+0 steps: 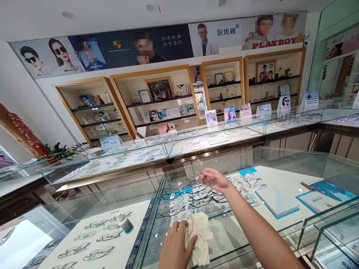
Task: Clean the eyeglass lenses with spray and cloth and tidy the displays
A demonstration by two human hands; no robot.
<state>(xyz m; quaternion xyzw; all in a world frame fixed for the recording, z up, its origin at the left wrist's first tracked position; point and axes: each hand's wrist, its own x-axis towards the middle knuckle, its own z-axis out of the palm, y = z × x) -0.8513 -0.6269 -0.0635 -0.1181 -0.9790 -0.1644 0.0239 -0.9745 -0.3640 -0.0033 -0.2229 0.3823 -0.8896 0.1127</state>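
Observation:
Raised over the glass display case, my right hand [214, 180] pinches a pair of clear, thin-framed eyeglasses [199, 167] between thumb and fingers. The lens part stands above the fingertips, and the rest is partly covered by the hand. Lower down, my left hand [176, 244] grips the edge of a pale yellow cleaning cloth [201, 239], fingers curled at its left side and thumb across it. The cloth lies over the glass top. A small white and blue bottle [125, 223] stands to the left of my left hand.
Beneath the glass lie rows of eyeglasses [200, 200] on white and blue boards. More frames [74, 249] fill the left case. Farther off run another glass counter [193, 144] with small display cards [230, 114], then wooden wall shelves [157, 67]. Glass edges cross the lower right.

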